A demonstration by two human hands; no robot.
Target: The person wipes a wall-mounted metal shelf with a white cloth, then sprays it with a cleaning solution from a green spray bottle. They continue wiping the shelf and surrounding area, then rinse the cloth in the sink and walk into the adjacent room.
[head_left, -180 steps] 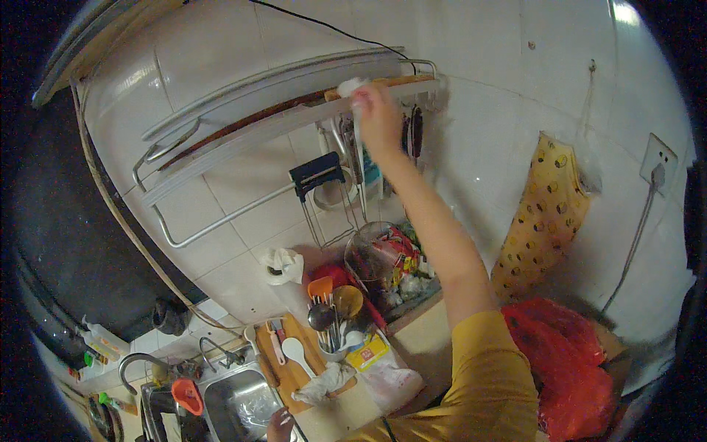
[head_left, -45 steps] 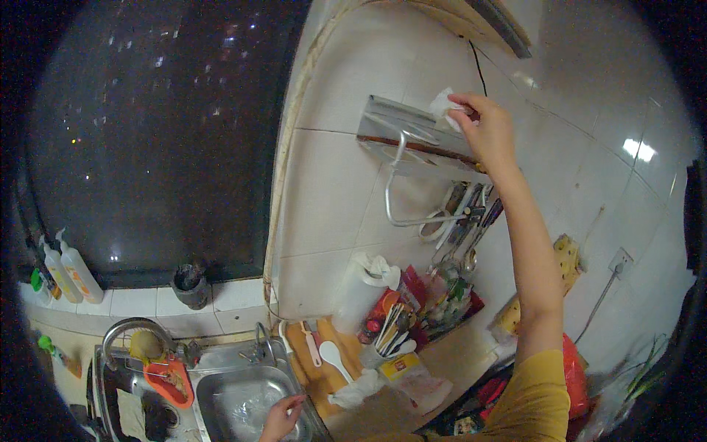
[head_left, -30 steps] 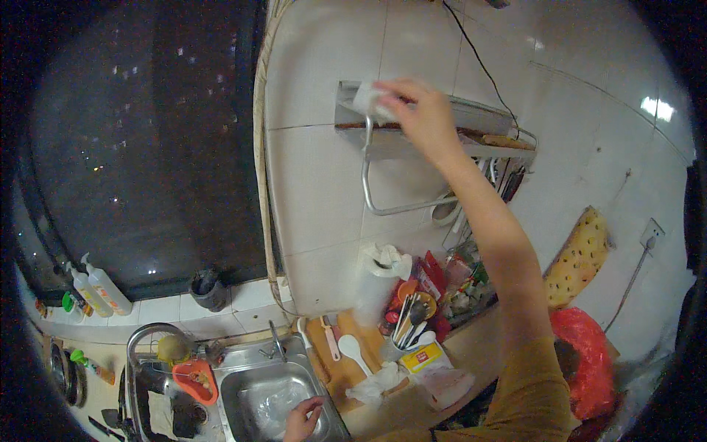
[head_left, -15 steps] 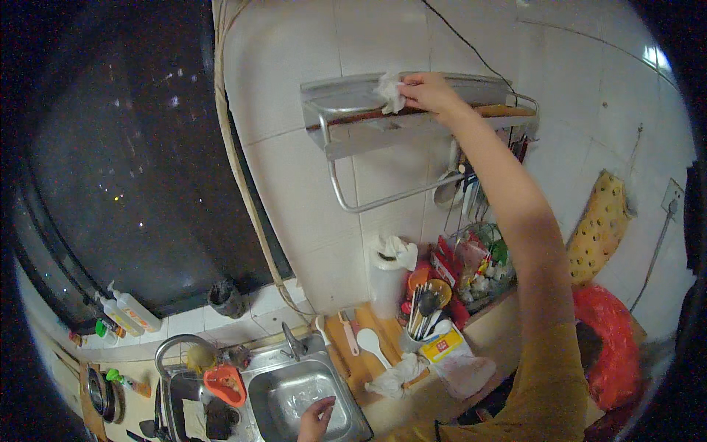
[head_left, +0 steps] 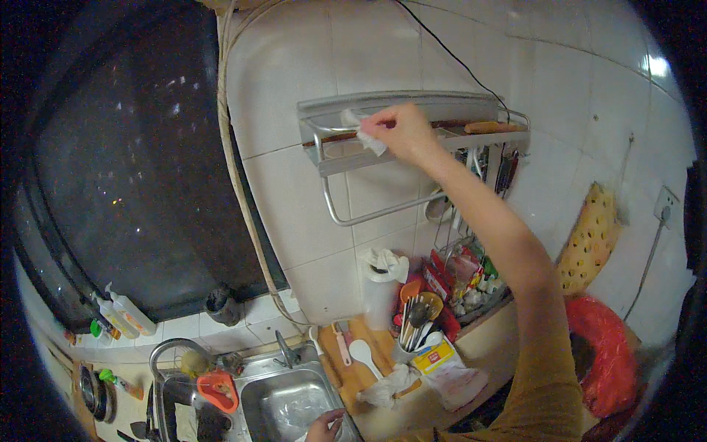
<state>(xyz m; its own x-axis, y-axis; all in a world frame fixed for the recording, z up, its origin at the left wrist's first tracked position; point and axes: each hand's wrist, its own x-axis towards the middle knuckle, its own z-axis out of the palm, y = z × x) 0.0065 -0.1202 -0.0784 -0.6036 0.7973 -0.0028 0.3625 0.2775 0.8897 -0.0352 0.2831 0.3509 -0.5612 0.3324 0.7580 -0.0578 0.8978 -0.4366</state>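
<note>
My right hand (head_left: 406, 134) is raised to the metal wall rack (head_left: 346, 163), its fingers pinching a crumpled white paper towel (head_left: 374, 143). The towel lies against the front edge of the rack's shelf, near its left end. Low in the view my left hand (head_left: 325, 427) hovers by the front of the steel sink (head_left: 283, 401), fingers loosely bent and apart, no object visible in them. Its lower part is cut off by the picture's edge.
Utensils hang under the rack's right end. Below stand a paper towel roll (head_left: 379, 295), a utensil holder (head_left: 403, 352) and a wooden board (head_left: 346, 376) with a white rice paddle (head_left: 363, 355). An orange-red sink strainer basket (head_left: 218, 390) sits left of the basin. A faucet (head_left: 286, 350) rises behind.
My right hand has moved left and toward me along the rack with the paper towel. My left hand has shifted slightly right and lower in the view. The view has tilted a little.
</note>
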